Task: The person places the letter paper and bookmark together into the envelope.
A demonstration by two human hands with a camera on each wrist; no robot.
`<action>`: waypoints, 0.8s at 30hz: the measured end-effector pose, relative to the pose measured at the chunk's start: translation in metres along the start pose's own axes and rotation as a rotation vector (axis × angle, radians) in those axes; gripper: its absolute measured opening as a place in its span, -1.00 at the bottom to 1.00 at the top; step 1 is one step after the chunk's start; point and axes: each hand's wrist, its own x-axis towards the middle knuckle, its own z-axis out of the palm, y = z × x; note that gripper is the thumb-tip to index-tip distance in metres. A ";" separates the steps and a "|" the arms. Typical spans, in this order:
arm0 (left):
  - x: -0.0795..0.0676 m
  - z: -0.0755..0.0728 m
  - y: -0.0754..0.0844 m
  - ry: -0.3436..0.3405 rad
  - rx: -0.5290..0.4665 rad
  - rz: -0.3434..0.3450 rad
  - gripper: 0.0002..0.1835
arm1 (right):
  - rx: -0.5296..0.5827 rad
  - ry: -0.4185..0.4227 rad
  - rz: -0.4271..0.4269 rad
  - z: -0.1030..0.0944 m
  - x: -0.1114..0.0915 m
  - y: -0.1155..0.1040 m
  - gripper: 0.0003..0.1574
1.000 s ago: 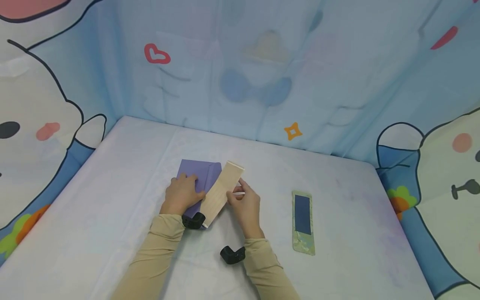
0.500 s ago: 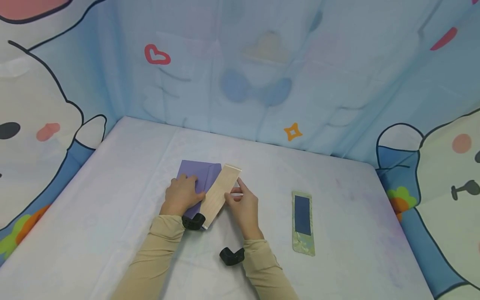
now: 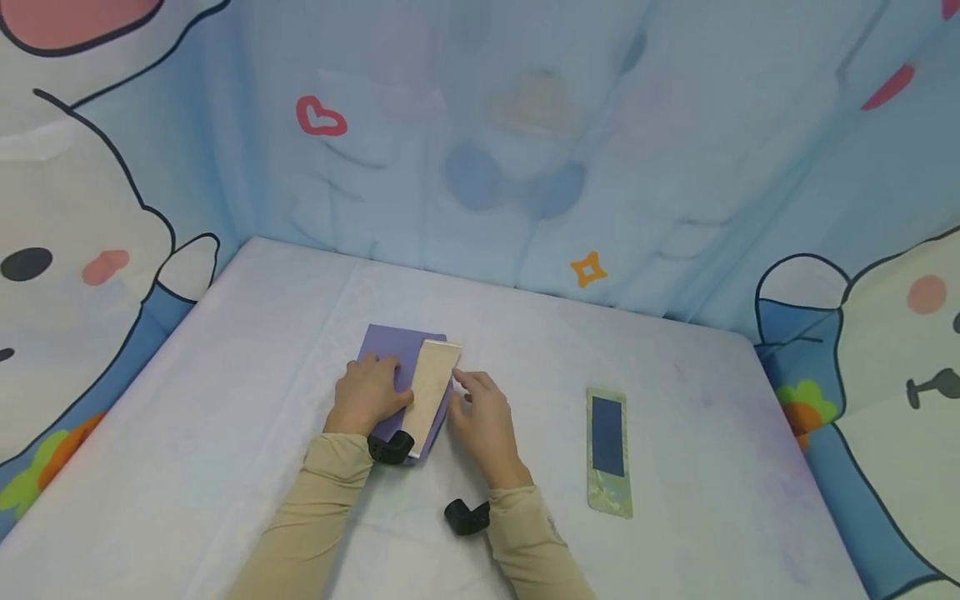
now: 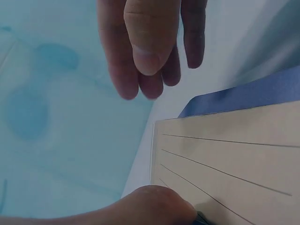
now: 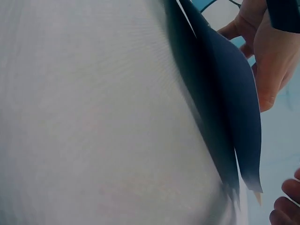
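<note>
A purple notebook (image 3: 401, 339) lies on the table, with a lined cream page (image 4: 225, 140) showing along its right part. My left hand (image 3: 369, 392) rests on the purple cover, its thumb (image 4: 154, 204) down at the page's left side. My right hand (image 3: 483, 421) is just right of the notebook, fingers loosely bent and nothing between them. In the left wrist view the right fingers hang apart from the page. Under the page, the dark blue-purple back cover (image 5: 234, 93) bows up from the tabletop.
To the right lies a narrow green packet (image 3: 610, 492) with a dark blue panel. Black wrist cameras (image 3: 467, 517) sit on both wrists. A cartoon-printed blue curtain (image 3: 525, 125) stands behind the white table (image 3: 675, 375).
The page has swung left over the notebook, and a purple edge now shows to its right. My right hand has let go of the edge and moved slightly left; the left hand stayed put.
</note>
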 end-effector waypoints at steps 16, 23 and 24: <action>-0.004 0.001 0.002 -0.011 0.007 0.022 -0.45 | -0.146 -0.272 -0.222 0.004 -0.009 0.005 -0.53; -0.004 0.000 0.003 -0.014 0.011 0.024 -0.45 | -0.191 -0.354 -0.240 0.006 -0.008 0.007 -0.54; -0.004 0.000 0.003 -0.014 0.010 0.022 -0.45 | -0.197 -0.362 -0.243 0.006 -0.008 0.007 -0.54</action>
